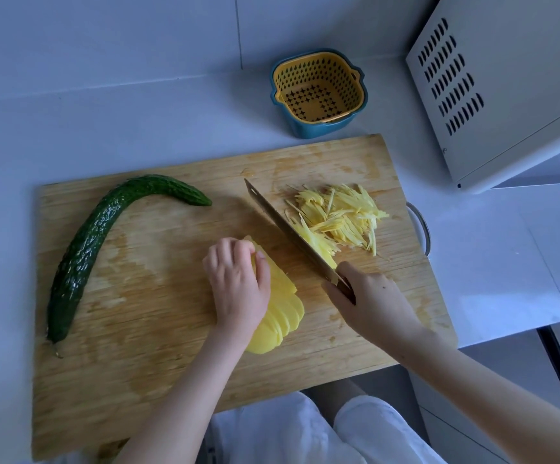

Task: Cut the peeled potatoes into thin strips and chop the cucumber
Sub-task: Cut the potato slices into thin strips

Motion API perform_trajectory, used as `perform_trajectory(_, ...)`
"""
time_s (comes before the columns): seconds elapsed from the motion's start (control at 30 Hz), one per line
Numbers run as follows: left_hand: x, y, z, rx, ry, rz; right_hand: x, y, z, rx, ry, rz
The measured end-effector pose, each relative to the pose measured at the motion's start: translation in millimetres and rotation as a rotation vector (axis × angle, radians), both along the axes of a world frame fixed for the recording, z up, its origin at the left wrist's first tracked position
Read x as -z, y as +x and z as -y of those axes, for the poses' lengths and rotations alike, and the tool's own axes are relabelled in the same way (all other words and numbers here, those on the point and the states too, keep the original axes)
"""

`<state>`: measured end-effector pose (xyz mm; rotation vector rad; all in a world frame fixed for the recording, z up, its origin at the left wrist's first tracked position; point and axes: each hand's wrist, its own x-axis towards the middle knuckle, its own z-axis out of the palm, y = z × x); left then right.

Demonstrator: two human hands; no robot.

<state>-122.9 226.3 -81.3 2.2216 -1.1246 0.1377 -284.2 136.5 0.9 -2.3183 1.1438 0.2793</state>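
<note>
Head view: person at a wooden cutting board [158, 363]; potato step judged partway, cucumber step not yet begun.
Left hand [238, 289]: fingers curled, tips tucked, bearing down on the potato slices [285, 313]; thumb hidden.
Right hand [372, 306]: wrapped round the handle of the knife [288, 229], blade tip pointing far-left.
Slices: overlapped fan at board centre, long axis near-to-far, partly under the left hand.
Key relation: blade lies just right of the left knuckles, slanting across the fan's far end; uncut slices left of it, potato strips [342, 219] heaped right of it, touching the blade.
Next cut: probably drops close beside the knuckles.
Cucumber [94, 242]: whole, curved, left side of board, well apart from the knife; left hand nearer.
Beyond board: colander basket [318, 92].
</note>
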Motion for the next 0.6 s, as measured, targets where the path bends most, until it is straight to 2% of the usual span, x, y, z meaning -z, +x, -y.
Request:
perform_trajectory(0.13,3,0,3,0.06,0.059,0.01,3,3,-4,-0.03,-0.04,0.026)
perform_trajectory(0.3,2,1,6,0.047,0.111,0.05,-5,1,-21,0.024,0.064,0.143)
perform_trajectory(0.6,6,-1,8,0.034,0.053,0.022,-19,-12,-36,-0.027,0.103,0.146)
